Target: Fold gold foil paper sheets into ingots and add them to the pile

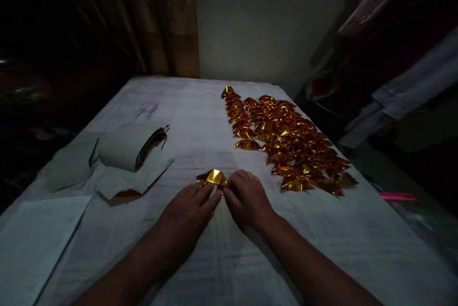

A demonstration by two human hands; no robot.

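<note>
Foil piece [215, 177], gold and partly shaped, at the near middle of the counter [193, 125], just in front of the wearer. Left hand [191, 205] at its near-left edge, grip narrow, thumb and fingers apparently pinching the foil. Right hand [247, 195] at the near-right end, grip likewise narrow and seemingly closed on that end; exact contact under the fingertips partly hidden. Bright flat facet facing up between the two hands, pointed end jutting out to the left.

To the right and farther off, well apart from the hands, a spread of folded gold pieces [286, 141], closely packed and overlapping, much alike in shape. To the left, a curled stack of pale-backed sheets [119, 148], with a loose sheet [138, 179] beside it showing a little coppery foil at the near edge. Nearest on the left, a flat pale sheet [39, 244].

Step in hand, by judgement: shaping or creasing of a single piece, probably towards the look of those in the spread. Called for next: even, light pressure from both thumbs, both ends held level, no crushing of the raised middle. Finished or not: impossible to tell from this angle.
</note>
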